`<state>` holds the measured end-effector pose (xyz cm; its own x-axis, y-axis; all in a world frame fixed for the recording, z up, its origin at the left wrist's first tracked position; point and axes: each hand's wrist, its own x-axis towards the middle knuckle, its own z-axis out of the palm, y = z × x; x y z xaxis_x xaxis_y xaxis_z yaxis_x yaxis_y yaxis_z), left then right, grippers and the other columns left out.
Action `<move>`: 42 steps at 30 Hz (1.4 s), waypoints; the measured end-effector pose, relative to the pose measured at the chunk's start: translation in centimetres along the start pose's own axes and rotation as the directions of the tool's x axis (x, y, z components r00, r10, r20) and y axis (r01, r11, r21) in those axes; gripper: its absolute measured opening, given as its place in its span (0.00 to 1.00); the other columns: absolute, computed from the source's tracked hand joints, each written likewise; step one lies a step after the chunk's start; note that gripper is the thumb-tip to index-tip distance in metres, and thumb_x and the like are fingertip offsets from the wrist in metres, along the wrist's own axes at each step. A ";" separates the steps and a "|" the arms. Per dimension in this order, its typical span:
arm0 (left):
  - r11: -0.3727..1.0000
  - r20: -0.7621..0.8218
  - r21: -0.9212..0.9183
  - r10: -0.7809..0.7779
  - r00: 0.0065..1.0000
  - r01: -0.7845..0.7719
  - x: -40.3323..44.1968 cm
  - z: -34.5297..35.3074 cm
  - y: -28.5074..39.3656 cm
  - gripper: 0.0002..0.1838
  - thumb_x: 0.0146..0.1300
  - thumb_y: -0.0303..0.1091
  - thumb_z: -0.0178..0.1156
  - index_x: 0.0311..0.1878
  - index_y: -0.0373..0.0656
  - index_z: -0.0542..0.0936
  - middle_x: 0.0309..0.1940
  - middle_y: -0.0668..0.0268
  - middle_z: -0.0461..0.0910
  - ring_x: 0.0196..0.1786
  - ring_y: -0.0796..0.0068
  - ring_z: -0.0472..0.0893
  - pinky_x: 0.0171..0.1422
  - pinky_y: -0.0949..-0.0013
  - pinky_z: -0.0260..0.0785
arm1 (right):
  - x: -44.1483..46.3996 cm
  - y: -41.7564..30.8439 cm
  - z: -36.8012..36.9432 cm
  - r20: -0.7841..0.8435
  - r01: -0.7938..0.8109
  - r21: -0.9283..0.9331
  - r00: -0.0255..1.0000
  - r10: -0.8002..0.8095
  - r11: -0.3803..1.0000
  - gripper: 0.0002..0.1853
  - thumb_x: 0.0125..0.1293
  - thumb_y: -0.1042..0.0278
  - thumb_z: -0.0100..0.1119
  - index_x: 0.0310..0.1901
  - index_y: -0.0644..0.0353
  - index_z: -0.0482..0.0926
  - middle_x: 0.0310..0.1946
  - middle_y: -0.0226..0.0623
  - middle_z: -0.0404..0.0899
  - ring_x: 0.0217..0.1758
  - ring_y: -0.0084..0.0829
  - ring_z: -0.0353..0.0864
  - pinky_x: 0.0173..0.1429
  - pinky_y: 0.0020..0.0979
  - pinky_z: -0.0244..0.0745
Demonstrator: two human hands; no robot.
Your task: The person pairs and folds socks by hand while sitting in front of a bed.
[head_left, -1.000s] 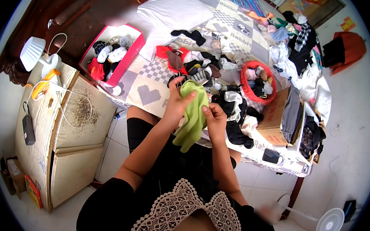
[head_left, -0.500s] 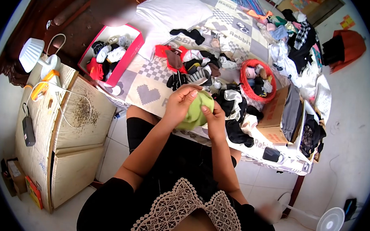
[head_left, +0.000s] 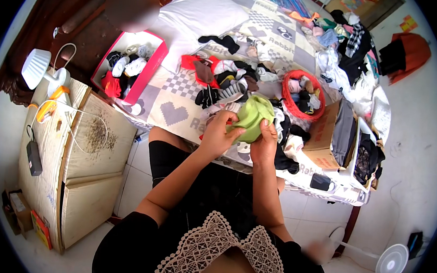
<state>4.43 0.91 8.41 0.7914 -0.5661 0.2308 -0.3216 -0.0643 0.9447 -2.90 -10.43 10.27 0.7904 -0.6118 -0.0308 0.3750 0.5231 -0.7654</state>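
Left hand (head_left: 222, 135) is pinching the lower-left edge of a lime-green cloth (head_left: 255, 114); right hand (head_left: 264, 145) is gripping its right edge, thumb uppermost. Cloth is bunching between them over the printed bedsheet (head_left: 174, 113), possibly a small garment; folds are hiding its shape. Sock pile (head_left: 227, 79) is lying just beyond, red basket (head_left: 291, 107) sitting to the right.

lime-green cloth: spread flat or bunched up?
Bunched up: the lime-green cloth is gathered between the left hand and right hand, its visible surface rounded and creased.
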 end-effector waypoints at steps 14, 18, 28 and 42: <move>0.843 0.069 -0.539 0.054 0.996 -0.009 0.7 -1.1 1.1 0.16 0.60 0.27 0.59 0.48 0.39 0.65 0.51 0.61 0.69 0.51 0.78 0.71 0.56 0.72 0.64 | -0.7 -0.2 0.1 0.079 0.048 -0.092 0.996 -0.041 0.995 0.09 0.65 0.69 0.52 0.43 0.64 0.76 0.40 0.33 0.79 0.43 0.23 0.77 0.51 0.27 0.70; 0.800 0.039 -0.598 -0.031 0.999 0.049 1.2 -1.4 0.0 0.16 0.58 0.22 0.58 0.49 0.35 0.69 0.42 0.63 0.74 0.44 0.81 0.74 0.50 0.75 0.67 | -1.2 -0.1 0.4 0.230 0.082 -0.222 0.973 -0.029 0.971 0.11 0.61 0.74 0.57 0.45 0.63 0.73 0.41 0.31 0.77 0.44 0.20 0.73 0.52 0.24 0.67; 0.888 0.114 -0.456 -0.008 0.993 0.059 0.4 -1.4 2.0 0.17 0.53 0.26 0.64 0.47 0.37 0.73 0.39 0.63 0.76 0.42 0.77 0.76 0.47 0.72 0.69 | -0.8 -0.3 1.0 0.115 0.212 -0.301 0.976 -0.185 0.930 0.07 0.59 0.72 0.61 0.38 0.62 0.75 0.32 0.28 0.78 0.34 0.15 0.73 0.43 0.19 0.68; 0.676 0.313 0.731 -0.456 0.833 0.096 -2.2 -0.5 -7.7 0.21 0.58 0.50 0.57 0.40 0.39 0.80 0.27 0.58 0.80 0.33 0.60 0.80 0.38 0.62 0.72 | 0.0 -2.0 0.4 0.111 0.346 -0.452 0.936 -0.333 0.822 0.08 0.59 0.74 0.62 0.39 0.63 0.76 0.32 0.28 0.78 0.32 0.15 0.73 0.41 0.19 0.68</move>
<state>5.45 3.07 0.79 0.6433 -0.6994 -0.3114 -0.5215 -0.6981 0.4907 -3.46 -11.25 12.05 0.6690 -0.6814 0.2969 0.3627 -0.0494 -0.9306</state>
